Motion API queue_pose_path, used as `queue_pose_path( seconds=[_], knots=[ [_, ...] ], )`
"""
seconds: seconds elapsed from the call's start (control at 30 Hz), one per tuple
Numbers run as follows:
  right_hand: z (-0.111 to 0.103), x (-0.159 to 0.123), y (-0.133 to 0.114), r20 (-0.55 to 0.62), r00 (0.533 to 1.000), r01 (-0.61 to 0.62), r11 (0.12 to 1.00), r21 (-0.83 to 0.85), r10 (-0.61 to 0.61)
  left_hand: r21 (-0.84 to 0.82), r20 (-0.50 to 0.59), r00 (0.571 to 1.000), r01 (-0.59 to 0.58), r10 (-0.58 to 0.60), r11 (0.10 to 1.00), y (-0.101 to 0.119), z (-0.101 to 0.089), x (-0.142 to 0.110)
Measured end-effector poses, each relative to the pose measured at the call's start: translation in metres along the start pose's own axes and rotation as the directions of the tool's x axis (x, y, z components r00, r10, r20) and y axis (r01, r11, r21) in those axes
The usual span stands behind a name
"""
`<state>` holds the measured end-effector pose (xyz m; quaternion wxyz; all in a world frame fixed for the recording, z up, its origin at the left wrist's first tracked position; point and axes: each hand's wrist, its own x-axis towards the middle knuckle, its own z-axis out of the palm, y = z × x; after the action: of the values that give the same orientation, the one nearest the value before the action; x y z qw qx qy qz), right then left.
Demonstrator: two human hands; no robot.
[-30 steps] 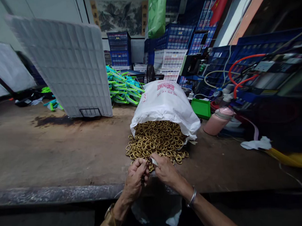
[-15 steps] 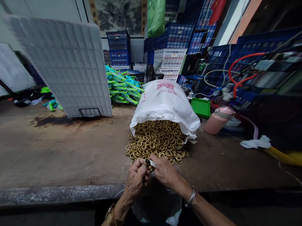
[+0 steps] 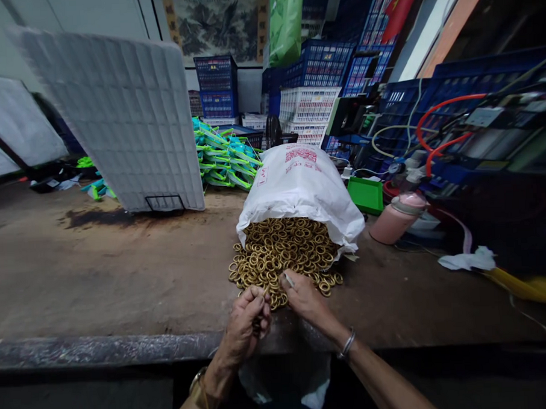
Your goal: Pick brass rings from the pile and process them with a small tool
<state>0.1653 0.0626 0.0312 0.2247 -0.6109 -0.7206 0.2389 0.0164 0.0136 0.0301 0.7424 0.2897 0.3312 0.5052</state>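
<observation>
My left hand is closed in a pinch at the near edge of a pile of brass-coloured rings. A ring seems to show at its fingertips, and something dark, perhaps more rings, sits under the curled fingers. Just to the right, my right hand is closed over the front of the pile. A small pale strip shows by its thumb; whether it is a tool or a finger wrapping is unclear. The rings spill from the mouth of a white woven sack lying on its side.
On the worktable a padded white panel stands at left, with green and turquoise items behind. To the right are a green tray, a pink bottle and orange tubing. Blue crates are stacked behind.
My hands were together at the fingertips, with a dark piece between them. Now they are apart: the right hand has moved up and right over the rings, the left has stayed nearly in place.
</observation>
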Motion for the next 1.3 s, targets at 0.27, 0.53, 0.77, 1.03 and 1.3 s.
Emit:
queue_pose_path(
  seconds=[0.27,0.53,0.77,1.03,1.3],
  knots=[
    [0.025,-0.011,-0.009,0.344,0.935,-0.219,0.634,0.742,-0.08,-0.076,0.019,0.999,0.031,-0.029,0.997,0.001,0.0,0.003],
    [0.018,-0.009,-0.009,0.124,0.992,-0.062,0.801,0.595,-0.015,-0.055,-0.124,0.99,0.058,-0.065,0.997,-0.003,-0.007,0.006],
    [0.012,-0.009,-0.01,0.052,0.989,0.104,0.915,0.39,-0.135,-0.056,-0.147,0.988,0.047,-0.055,0.997,-0.007,-0.012,0.008],
    [0.014,-0.011,-0.014,0.104,0.989,0.056,0.917,0.395,-0.106,0.246,-0.254,0.965,0.001,0.064,0.969,-0.014,-0.01,0.009],
    [0.016,-0.009,-0.016,0.132,0.991,-0.044,0.907,0.42,-0.014,0.68,-0.056,0.887,-0.302,0.459,0.668,-0.013,-0.01,0.008]
  ],
)
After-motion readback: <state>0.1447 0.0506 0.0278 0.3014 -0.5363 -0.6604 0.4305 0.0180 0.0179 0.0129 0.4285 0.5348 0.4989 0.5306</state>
